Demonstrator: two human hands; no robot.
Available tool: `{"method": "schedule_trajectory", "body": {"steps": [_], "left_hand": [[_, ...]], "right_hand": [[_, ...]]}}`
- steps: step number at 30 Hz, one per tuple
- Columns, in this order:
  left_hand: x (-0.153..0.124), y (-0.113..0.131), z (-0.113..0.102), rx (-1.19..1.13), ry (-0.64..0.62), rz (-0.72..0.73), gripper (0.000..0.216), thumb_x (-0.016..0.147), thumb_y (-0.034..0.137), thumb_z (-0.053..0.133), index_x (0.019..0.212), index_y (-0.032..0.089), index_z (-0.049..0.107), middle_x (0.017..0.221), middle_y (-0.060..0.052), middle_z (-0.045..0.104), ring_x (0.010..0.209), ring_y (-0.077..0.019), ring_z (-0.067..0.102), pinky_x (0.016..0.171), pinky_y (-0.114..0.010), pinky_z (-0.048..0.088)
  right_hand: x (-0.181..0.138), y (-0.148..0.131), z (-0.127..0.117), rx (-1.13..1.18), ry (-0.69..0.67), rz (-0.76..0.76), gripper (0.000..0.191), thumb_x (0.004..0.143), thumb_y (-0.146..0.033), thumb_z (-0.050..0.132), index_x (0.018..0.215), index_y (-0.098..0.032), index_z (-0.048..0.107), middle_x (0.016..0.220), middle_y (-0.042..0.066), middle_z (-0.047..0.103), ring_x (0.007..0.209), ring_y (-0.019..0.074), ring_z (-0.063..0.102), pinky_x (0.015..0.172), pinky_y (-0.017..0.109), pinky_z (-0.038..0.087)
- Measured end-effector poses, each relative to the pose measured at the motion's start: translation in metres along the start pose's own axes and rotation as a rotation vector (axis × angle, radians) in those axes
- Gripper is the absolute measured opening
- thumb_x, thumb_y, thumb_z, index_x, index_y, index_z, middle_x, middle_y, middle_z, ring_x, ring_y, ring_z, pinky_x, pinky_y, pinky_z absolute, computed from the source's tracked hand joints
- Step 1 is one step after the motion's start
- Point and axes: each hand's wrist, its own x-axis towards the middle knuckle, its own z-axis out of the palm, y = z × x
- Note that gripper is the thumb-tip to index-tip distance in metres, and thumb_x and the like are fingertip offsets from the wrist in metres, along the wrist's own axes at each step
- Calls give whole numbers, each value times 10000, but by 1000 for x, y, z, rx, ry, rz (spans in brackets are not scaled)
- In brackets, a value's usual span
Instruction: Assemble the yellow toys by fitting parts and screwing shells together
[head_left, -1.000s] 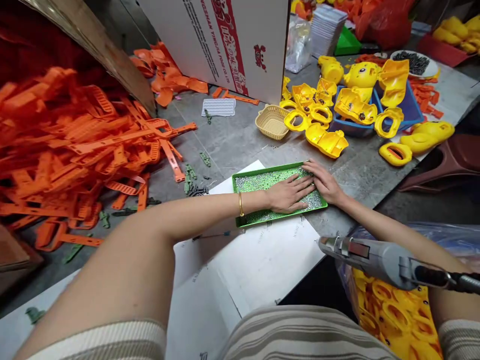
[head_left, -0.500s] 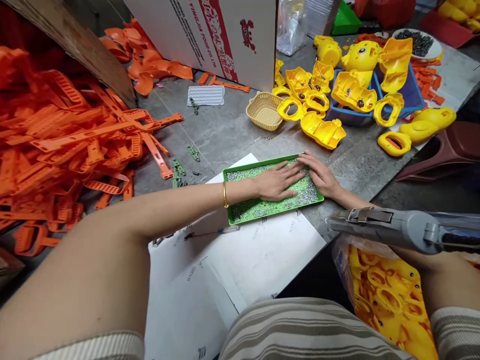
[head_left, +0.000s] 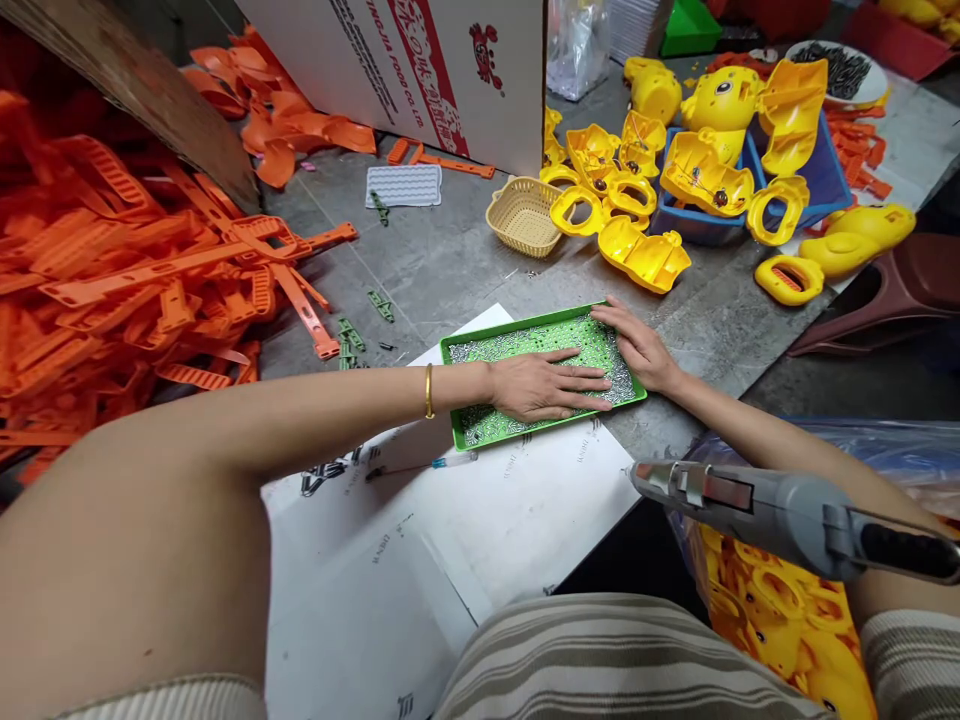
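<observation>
Tray [head_left: 495, 438], green and shallow, lies on the counter [head_left: 442, 265] in front of the person, mostly over a white sheet [head_left: 540, 500], its right end reaching past the edge of the sheet. Small metal pieces [head_left: 619, 385] cover much of its floor, thickest towards the ends, with green showing between them in the middle.

The left grip [head_left: 555, 385] is palm down inside the tray, fingers spread and straight over the pieces; a gold bracelet [head_left: 429, 390] circles that wrist. The right grip [head_left: 637, 350] rests at the far right corner, fingers close together and reaching over the rim; whether the thumb pinches the wall I cannot tell.

A thin rod [head_left: 442, 462] with a blue part lies just beside the tray, on the near side. A grey tool [head_left: 750, 500] crosses in front of the right forearm.

Beyond the tray stand a beige basket [head_left: 525, 215] and, next to it, yellow parts [head_left: 645, 258], some resting on blue bins [head_left: 697, 228]. To the left, orange parts [head_left: 112, 280] lie heaped, with a few dark green clips [head_left: 381, 305] between heap and tray.
</observation>
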Motion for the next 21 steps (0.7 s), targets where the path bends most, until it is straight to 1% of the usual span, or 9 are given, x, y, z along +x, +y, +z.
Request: {"method": "schedule_trajectory", "body": {"steps": [3, 5, 8, 10, 12, 15, 17, 19, 21], "left_hand": [[24, -12, -2, 37, 14, -144, 583, 1017, 441, 289, 1578, 280, 303, 1667, 1, 242, 1558, -182, 167, 1288, -441, -6], [32, -17, -3, 70, 15, -248, 614, 1019, 461, 258, 1592, 242, 264, 1674, -16, 225, 1568, -198, 116, 1284, -452, -22], [18, -14, -4, 78, 46, -365, 667, 1019, 475, 224, 1599, 146, 232, 1682, -75, 191, 1575, -228, 72, 1284, -456, 15], [-2, -5, -3, 60, 31, -365, 682, 1020, 481, 216, 1599, 120, 216, 1685, -92, 168, 1576, -226, 63, 1283, -450, 15], [-19, 4, -1, 36, -35, -270, 633, 1026, 459, 212, 1601, 195, 234, 1687, -34, 172, 1575, -199, 70, 1281, -441, -28], [-17, 5, 0, 35, -75, -171, 580, 1027, 441, 212, 1588, 305, 268, 1686, 43, 173, 1572, -171, 86, 1277, -429, -66], [1, -3, -2, 68, -38, -222, 613, 1021, 474, 215, 1595, 262, 254, 1692, 6, 157, 1573, -190, 80, 1277, -438, -55], [16, -13, -5, 97, 5, -306, 691, 1013, 511, 214, 1603, 153, 213, 1694, -71, 142, 1576, -219, 50, 1281, -431, -17], [18, -16, -6, 102, 20, -345, 733, 1010, 526, 210, 1601, 94, 192, 1691, -111, 141, 1576, -230, 23, 1282, -422, 3]], "right_hand": [[1, -1, -1, -3, -2, 16, 483, 984, -220, 337, 1414, -306, 540, 1472, 26, 569, 1488, 229, 377, 1250, 557, 299], [1, -1, -2, -4, -7, 16, 480, 980, -226, 350, 1414, -302, 541, 1474, 25, 568, 1491, 236, 372, 1254, 560, 290], [1, -1, -3, -4, -17, 18, 488, 972, -218, 361, 1419, -310, 535, 1483, 13, 559, 1499, 237, 359, 1263, 559, 274], [1, -1, -3, -6, -19, 19, 496, 969, -206, 357, 1419, -319, 533, 1485, 3, 556, 1500, 232, 355, 1263, 559, 276], [1, -1, -3, -2, -10, 10, 503, 967, -193, 352, 1417, -320, 536, 1481, 1, 560, 1492, 230, 370, 1262, 558, 277], [1, -1, -2, 2, -4, 6, 508, 964, -179, 349, 1416, -313, 538, 1477, 7, 564, 1481, 229, 388, 1264, 554, 278], [1, 0, -2, -6, -12, 12, 510, 960, -175, 355, 1418, -310, 535, 1485, 10, 556, 1493, 230, 369, 1259, 556, 287], [0, 0, -2, -17, -16, 10, 515, 955, -169, 361, 1421, -306, 530, 1492, 16, 550, 1499, 229, 357, 1254, 559, 296], [0, 0, -2, -29, -18, 6, 520, 951, -164, 361, 1424, -302, 526, 1493, 20, 547, 1497, 222, 361, 1251, 555, 304]]}}
